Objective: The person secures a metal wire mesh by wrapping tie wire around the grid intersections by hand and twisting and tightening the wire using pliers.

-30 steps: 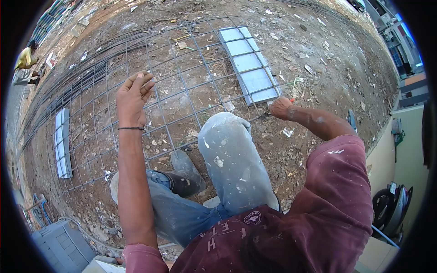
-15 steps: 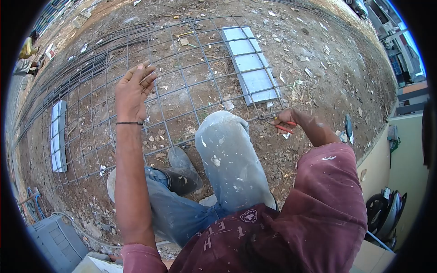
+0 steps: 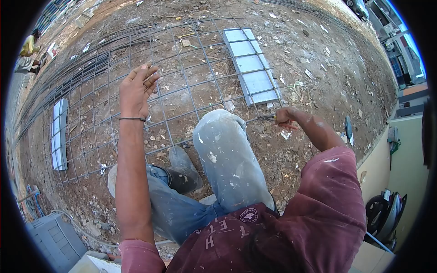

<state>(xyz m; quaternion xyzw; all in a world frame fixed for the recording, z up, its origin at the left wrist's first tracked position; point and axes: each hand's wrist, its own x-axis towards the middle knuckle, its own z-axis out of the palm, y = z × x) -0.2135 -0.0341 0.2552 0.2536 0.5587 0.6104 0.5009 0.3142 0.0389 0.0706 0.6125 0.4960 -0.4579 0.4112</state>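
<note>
My right hand [image 3: 286, 117] is closed around the handles of red-handled pliers [image 3: 269, 118]. The jaws of the pliers are at a bar of the steel rebar mesh [image 3: 186, 75], just right of my raised knee. My left hand [image 3: 138, 88] is raised over the middle of the mesh, wrist up, with thumb and fingertips drawn together. Whatever it pinches, if anything, is too small to make out. The grid of thin crossed bars rests on two light grey blocks, one under the right end [image 3: 252, 66] and one under the left [image 3: 59, 134].
A bundle of loose steel bars [image 3: 88, 70] lies beyond the mesh at the left. Stones and scraps litter the dirt ground. Another person [image 3: 28, 52] is at the far left edge. A grey box [image 3: 57, 243] stands at lower left, and a motorbike [image 3: 384, 218] is by the wall at right.
My right hand has turned over the pliers, so their red handles show less. My left hand has shifted slightly right, its fingers still drawn together. The mesh and blocks stay put.
</note>
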